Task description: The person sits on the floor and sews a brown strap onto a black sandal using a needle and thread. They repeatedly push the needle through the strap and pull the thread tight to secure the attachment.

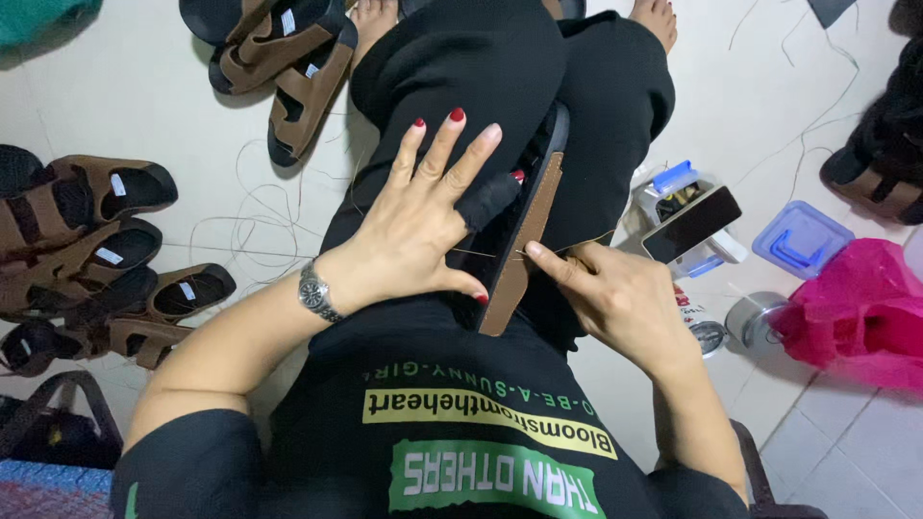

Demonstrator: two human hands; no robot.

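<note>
Brown strap [527, 240] on a black sole [548, 154] lies across the lap, long axis running away from the body. Left hand [418, 226] presses it, fingers spread; right hand [615, 293] pinches thread [486, 254] just beside the strap.

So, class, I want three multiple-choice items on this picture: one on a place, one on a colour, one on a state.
1. Where does the sandal sole lie?
A on the person's lap
B on a shelf
C in the blue box

2. What colour is the bag on the floor?
A yellow
B pink
C white

3. How is the left hand held?
A in a fist
B spread flat
C raised in the air

Answers:
1 A, it rests across the black trousers.
2 B, it is bright pink.
3 B, its fingers splay over the sole while the right hand pinches at its edge.
</note>
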